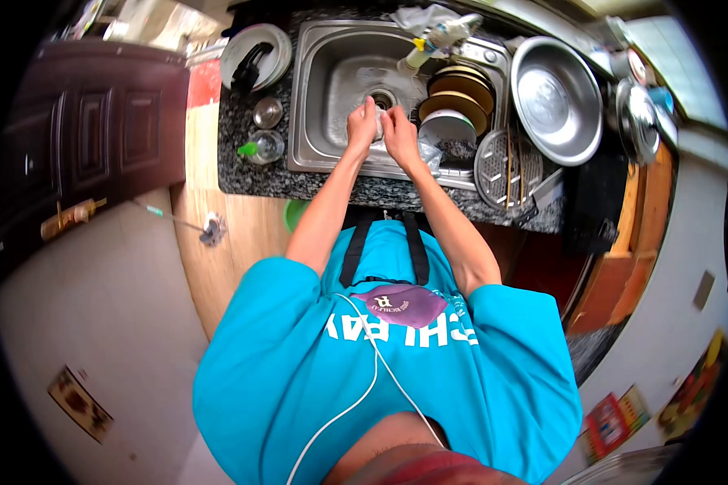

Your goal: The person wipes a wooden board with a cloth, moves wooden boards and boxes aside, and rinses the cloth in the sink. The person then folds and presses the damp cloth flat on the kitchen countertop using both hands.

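Over the steel sink [319, 89], my left hand [362, 125] and my right hand [399, 136] are close together near the drain [383, 98]. Both have their fingers closed on a small, pale, see-through item [378, 126] between them; what it is I cannot make out. To the right of my right hand, clear crumpled plastic [429, 157] lies at the sink's edge. Brown plates [459, 101] and a white bowl [447, 125] stand tilted in the right part of the sink. The faucet [416, 58] rises behind them.
White plates [277, 50] with a black object, a glass [268, 112] and a green-topped bottle [265, 148] sit left of the sink. At the right are a large steel basin [556, 101], a perforated round rack [493, 171], a knife [542, 194] and a lidded pot [637, 121].
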Action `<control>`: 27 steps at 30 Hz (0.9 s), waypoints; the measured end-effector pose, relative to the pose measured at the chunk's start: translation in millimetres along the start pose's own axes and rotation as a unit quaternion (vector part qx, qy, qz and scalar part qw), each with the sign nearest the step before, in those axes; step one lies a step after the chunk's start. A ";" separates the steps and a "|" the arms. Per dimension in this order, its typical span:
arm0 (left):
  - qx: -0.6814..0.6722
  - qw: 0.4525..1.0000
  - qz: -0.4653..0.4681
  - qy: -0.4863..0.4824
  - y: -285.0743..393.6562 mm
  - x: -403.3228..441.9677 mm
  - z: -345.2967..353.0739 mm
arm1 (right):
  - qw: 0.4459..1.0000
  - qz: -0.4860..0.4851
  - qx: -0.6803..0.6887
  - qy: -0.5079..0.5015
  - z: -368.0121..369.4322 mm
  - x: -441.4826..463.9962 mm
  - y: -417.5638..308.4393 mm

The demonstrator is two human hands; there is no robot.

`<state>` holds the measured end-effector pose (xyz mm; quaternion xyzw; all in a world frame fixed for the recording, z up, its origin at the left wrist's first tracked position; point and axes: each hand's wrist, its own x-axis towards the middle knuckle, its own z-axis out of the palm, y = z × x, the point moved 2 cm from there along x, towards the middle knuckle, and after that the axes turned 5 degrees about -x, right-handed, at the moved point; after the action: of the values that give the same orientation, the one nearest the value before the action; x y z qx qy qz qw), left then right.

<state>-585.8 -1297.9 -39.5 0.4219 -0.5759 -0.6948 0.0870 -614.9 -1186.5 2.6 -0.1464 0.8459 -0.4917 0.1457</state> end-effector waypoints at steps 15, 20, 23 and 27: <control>0.050 0.886 0.045 -0.458 18.2 -123.3 68.8 | 0.822 0.165 0.354 0.414 -96.6 -175.5 28.4; 0.166 0.780 0.267 -0.541 22.5 -212.5 113.6 | 0.708 0.165 0.397 0.560 -127.9 -258.3 28.4; 0.219 0.688 0.393 -0.569 14.2 -275.4 139.3 | 0.693 0.179 0.249 0.652 -128.3 -325.8 79.0; 0.186 0.666 0.248 -0.679 -25.6 -370.4 166.8 | 0.617 0.198 0.259 0.716 -144.4 -406.2 91.9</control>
<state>-458.1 -943.7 115.0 -0.3177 -0.6763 -0.6202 -0.2388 -309.3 -870.1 32.3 0.4671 0.5280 -0.5985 -0.3805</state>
